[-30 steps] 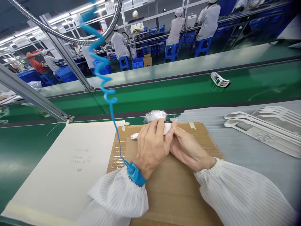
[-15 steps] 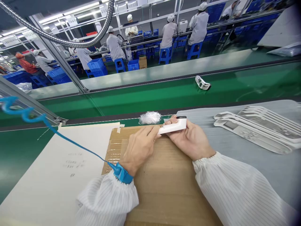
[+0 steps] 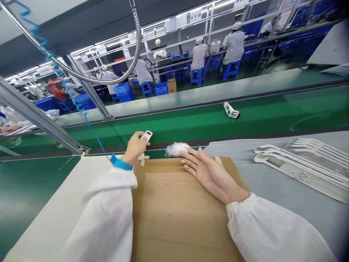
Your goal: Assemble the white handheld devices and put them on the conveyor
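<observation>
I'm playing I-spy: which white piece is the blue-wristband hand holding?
The small piece in the left hand; another piece lies on the green belt, the long pieces on the grey sheet.

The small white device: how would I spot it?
Find the brown cardboard, then its far left corner. Just beyond, the left hand holds the white device with a dark window. That grip sets it apart from the white part lying on the green belt.

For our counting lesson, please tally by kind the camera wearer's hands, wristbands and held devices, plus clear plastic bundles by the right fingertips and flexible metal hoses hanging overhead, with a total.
Left hand and right hand: 2
Blue wristband: 1
White device, in the left hand: 1
Clear plastic bundle: 1
Metal hose: 1
Total: 6
</observation>
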The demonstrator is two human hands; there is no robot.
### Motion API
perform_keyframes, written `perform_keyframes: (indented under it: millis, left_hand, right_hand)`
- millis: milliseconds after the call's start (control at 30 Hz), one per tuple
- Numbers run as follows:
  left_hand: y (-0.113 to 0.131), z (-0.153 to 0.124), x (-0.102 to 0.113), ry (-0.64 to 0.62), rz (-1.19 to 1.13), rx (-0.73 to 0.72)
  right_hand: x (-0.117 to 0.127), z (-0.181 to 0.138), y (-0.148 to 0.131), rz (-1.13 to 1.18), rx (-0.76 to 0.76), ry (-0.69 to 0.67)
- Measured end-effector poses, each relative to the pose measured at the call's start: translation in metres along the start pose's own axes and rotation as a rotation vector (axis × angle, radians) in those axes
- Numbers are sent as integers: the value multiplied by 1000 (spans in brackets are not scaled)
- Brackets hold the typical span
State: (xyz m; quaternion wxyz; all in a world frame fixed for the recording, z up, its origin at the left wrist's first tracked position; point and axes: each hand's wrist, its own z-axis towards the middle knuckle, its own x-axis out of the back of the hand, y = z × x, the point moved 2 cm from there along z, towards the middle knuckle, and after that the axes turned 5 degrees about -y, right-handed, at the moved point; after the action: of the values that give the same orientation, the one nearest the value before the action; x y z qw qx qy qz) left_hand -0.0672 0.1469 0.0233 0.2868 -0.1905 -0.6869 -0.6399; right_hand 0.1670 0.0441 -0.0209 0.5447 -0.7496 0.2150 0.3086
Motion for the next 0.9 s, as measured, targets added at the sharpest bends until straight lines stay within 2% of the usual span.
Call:
perform_keyframes:
  millis: [100,167,233,300,400,533,600,667,800,900]
  left_hand:
    - [3,38,17,49,92,-35]
    - [8,47,21,104,123,-91]
    - [12,44,19,148,152,-145]
    - [15,35,15,164,163,-180]
    - [15,10,2,123,143,-191]
    - [2,-34,-26,77,63,-183]
    - [-5,-57,-41,116,-40,-207]
    - [-8,-75,-55,156,-49,-238]
    - [-7,-92,-68,166,-8,-350]
    - [-6,-93,-68,136,-10,-351]
  right_hand:
    - [3,1,0,-8,-1,-12]
    - [4,2,1,-13,-3,-16]
    - [5,3,2,-7,-1,-11]
    - [7,5,3,3,4,-10]
    - [8,6,4,10,11,-15]
    - [7,5,3,-13,9,6]
    - [6,4,3,-36,4,15]
    - [7,5,3,-47,5,19]
    - [10,7,4,-59,3,60]
    - [11,8,5,-75,-31,111]
